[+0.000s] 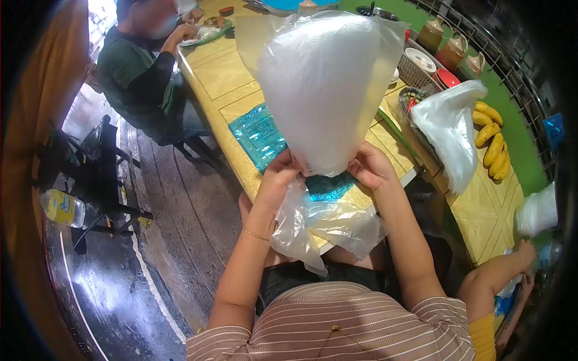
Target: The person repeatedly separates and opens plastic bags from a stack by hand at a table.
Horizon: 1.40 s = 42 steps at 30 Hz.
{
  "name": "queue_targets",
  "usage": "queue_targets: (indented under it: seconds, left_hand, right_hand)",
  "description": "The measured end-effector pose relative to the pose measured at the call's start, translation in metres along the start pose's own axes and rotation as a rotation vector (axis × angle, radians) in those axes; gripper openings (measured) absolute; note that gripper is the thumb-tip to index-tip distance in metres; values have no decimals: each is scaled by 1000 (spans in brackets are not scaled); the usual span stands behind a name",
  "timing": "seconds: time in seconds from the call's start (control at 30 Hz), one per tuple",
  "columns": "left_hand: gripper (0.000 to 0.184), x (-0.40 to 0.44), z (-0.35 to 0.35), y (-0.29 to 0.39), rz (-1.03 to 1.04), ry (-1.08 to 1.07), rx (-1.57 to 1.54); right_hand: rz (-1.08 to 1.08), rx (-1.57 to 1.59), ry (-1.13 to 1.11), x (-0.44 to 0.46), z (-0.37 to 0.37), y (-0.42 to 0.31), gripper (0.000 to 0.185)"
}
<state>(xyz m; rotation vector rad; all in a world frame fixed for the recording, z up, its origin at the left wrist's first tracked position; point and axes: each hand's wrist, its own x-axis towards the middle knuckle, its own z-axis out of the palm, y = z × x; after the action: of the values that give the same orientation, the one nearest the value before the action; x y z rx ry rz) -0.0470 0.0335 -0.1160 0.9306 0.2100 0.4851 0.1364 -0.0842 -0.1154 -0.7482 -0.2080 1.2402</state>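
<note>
A large clear plastic bag (319, 90) with whitish, sheet-like contents stands up in front of me over the table. Near its lower left corner my left hand (280, 175) pinches the plastic, fingers closed. My right hand (370, 166) grips the lower right side, its fingers curled on the bag's edge. Crumpled clear plastic (328, 225) hangs below my hands above my lap. Behind the bag, a shiny blue printed plastic packet (257, 137) lies on the table and is partly hidden.
The yellow table (208, 72) extends ahead. To the right are white plastic bags (448, 126), bananas (495, 144), a basket (418, 69) and sauce jugs (451, 53). A person (141, 78) sits at the far left. Another person's arm (497, 277) shows at lower right.
</note>
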Motion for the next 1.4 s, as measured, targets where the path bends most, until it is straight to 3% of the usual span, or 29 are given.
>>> queue_targets:
  seconds: [0.13, 0.27, 0.33, 0.47, 0.53, 0.57, 0.6, 0.67, 0.7, 0.73, 0.8, 0.87, 0.93, 0.97, 1.03, 1.07, 1.13, 1.2, 1.27, 1.4]
  left_hand:
    - [14, -10, 23, 5, 41, 51, 285]
    - [15, -12, 30, 0, -35, 158, 352]
    - [13, -13, 41, 6, 29, 297, 509]
    - [15, -12, 24, 13, 96, 318, 800]
    - [22, -6, 22, 22, 370, 500, 830]
    - [33, 0, 19, 26, 508, 475, 775]
    - [33, 7, 19, 30, 510, 477, 776]
    - [38, 18, 21, 37, 697, 400, 782]
    - [41, 20, 26, 39, 675, 334, 893]
    - [41, 22, 25, 32, 674, 335, 893]
    - [40, 27, 18, 16, 439, 295, 746]
    - [34, 23, 15, 17, 528, 298, 837]
    - [28, 13, 11, 18, 577, 499, 911]
    - [20, 3, 18, 33, 650, 501, 966]
    - [17, -8, 25, 44, 657, 560, 879]
    - [15, -11, 28, 49, 684, 611, 796]
    - [14, -16, 37, 55, 705, 621, 780]
    - [13, -19, 49, 60, 732, 621, 760]
    - [13, -22, 61, 62, 747, 624, 774]
    - [17, -26, 72, 66, 754, 571, 741]
  right_hand:
    - [-32, -7, -19, -14, 19, -6, 21]
    - [-144, -144, -34, -5, 9, -1, 21]
    - [-311, -384, 45, -3, 12, -1, 18]
    - [-422, -592, 208, 0, 18, -3, 15]
    - [-630, -772, 267, 12, 14, -13, 15]
    - [-666, -761, 183, 14, 15, -19, 17]
    - [-666, -761, 180, 13, 29, -22, 17]
    - [-714, -432, 11, 12, 57, -26, 38]
    - [-601, -427, -61, 23, 48, -23, 54]
    - [-600, -426, -61, 24, 49, -15, 54]
    - [-422, -512, 153, 25, 57, 2, 46]
    - [-367, -519, 181, 33, 45, 3, 46]
    - [-285, -458, 126, 21, 46, 1, 42]
    - [-273, -459, 133, 15, 44, 0, 42]
    - [-584, -674, 352, 5, 43, -2, 48]
    - [-778, -740, 371, -5, 52, -3, 39]
    - [-849, -773, 253, -31, 69, -7, 35]
    - [-811, -924, -58, -51, 76, -3, 39]
    - [-768, -1003, -224, -72, 90, 2, 44]
    - [-730, -1000, -146, -87, 96, 8, 31]
